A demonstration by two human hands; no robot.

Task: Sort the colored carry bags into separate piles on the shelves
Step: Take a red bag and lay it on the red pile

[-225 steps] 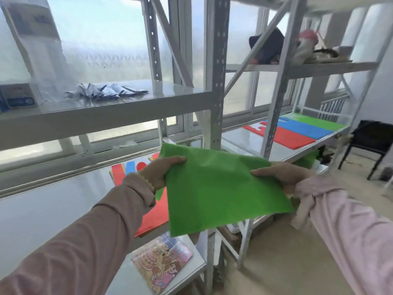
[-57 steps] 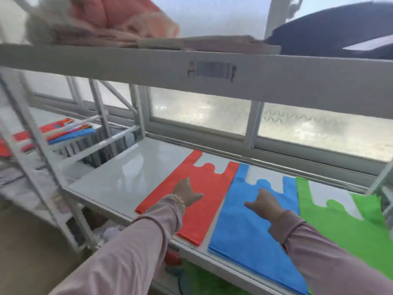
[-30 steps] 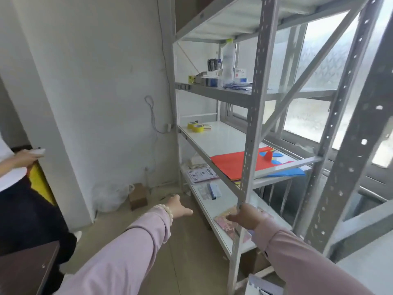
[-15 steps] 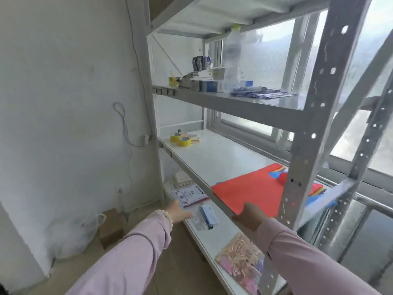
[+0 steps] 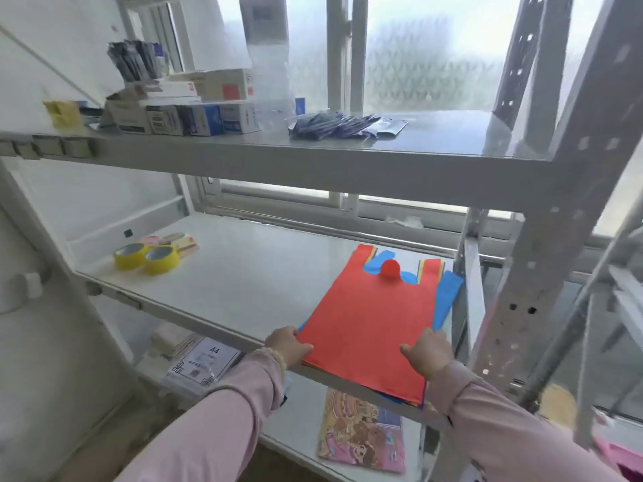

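Note:
A stack of carry bags lies at the right end of the middle shelf (image 5: 250, 273), its near edge hanging over the shelf's front. A red bag (image 5: 368, 318) is on top; blue bags (image 5: 449, 290) and thin yellow edges show beneath it at the handles and right side. My left hand (image 5: 288, 344) grips the red bag's near left corner with curled fingers. At the bag's near right edge my right hand (image 5: 428, 353) holds it, fingers curled and thumb pointing left.
Two yellow tape rolls (image 5: 146, 257) sit at the shelf's left end. The upper shelf carries boxes (image 5: 195, 113) and dark packets (image 5: 341, 123). Below lie an A4 paper pack (image 5: 205, 360) and a picture booklet (image 5: 362, 433). A perforated steel post (image 5: 542, 238) stands right of the stack.
I have turned from the sorted shelf and walked to this rack. Both hands, empty half a second ago, have come up onto the red bag at the stack's near edge.

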